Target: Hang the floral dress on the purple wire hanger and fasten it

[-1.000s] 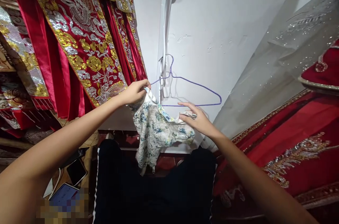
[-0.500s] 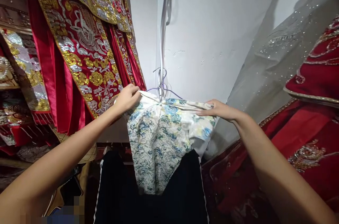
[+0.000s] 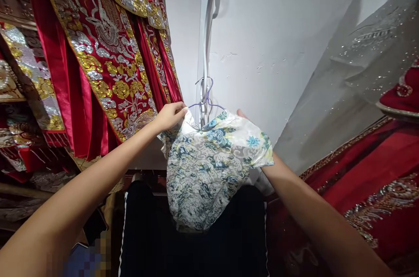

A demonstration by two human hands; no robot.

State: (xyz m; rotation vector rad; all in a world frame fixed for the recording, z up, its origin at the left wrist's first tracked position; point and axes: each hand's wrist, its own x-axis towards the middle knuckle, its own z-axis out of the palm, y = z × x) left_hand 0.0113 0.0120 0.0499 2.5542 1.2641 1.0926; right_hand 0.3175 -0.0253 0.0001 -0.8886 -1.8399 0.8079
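Observation:
A short-sleeved floral blouse [image 3: 206, 172] in white, blue and yellow hangs in front of me on a thin purple hanger [image 3: 214, 103]. The hanger's hook is at a white metal rail that runs up the wall. My left hand [image 3: 170, 115] pinches the blouse near the neckline on its left shoulder. On the other side, my right hand [image 3: 241, 114] is behind the blouse's right shoulder and sleeve. Only a bit of its fingers shows above the cloth, so its grip is hidden.
Red garments with gold and silver embroidery [image 3: 121, 72] hang close on the left. To the right is a sheer glittery cover [image 3: 347, 80] beside red beaded clothing [image 3: 386, 150]. A white wall [image 3: 262, 28] stands behind. My dark-trousered legs [image 3: 140, 224] are below.
My right hand has gone from gripping the top of the right shoulder to behind the sleeve, which now spreads out flat. My left hand stays at the neckline. The view has shifted slightly.

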